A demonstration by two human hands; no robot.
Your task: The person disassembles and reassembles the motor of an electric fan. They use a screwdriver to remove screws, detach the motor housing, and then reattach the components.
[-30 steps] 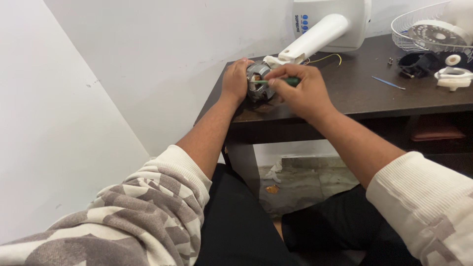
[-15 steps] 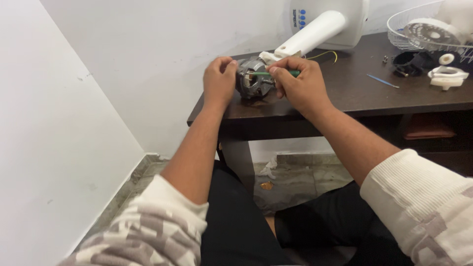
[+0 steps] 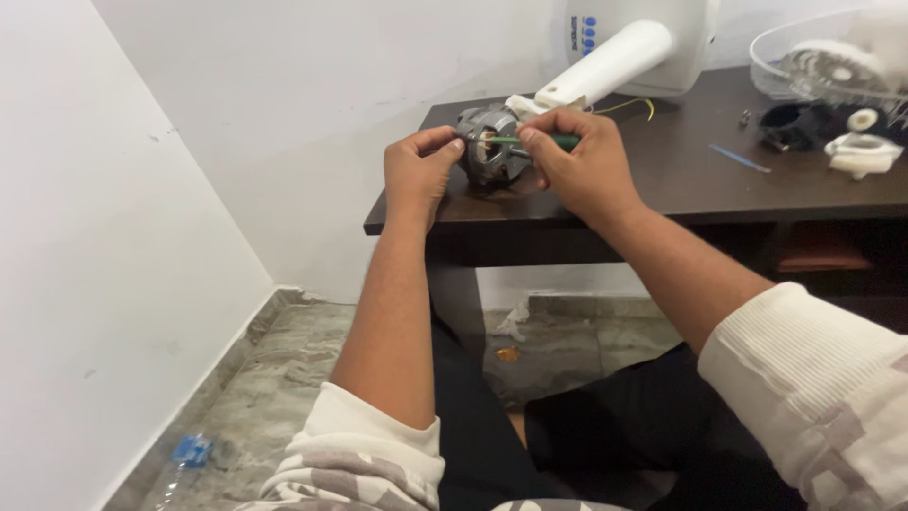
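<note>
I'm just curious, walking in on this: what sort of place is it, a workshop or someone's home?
Probably a room at home used for a small repair. A dark wooden table stands against a plain white wall over a marble-like floor, with a small motor and loose fan parts on it.

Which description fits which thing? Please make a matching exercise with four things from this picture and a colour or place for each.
Things:
1. screwdriver
2. motor
3. left hand
4. small blue stick

Descriptions:
a. grey metal, at the table's near left corner
b. lying alone on the dark tabletop
c. green handle, held in the right hand
d. steadying the motor's left side

Pairs: 1-c, 2-a, 3-d, 4-b
</note>
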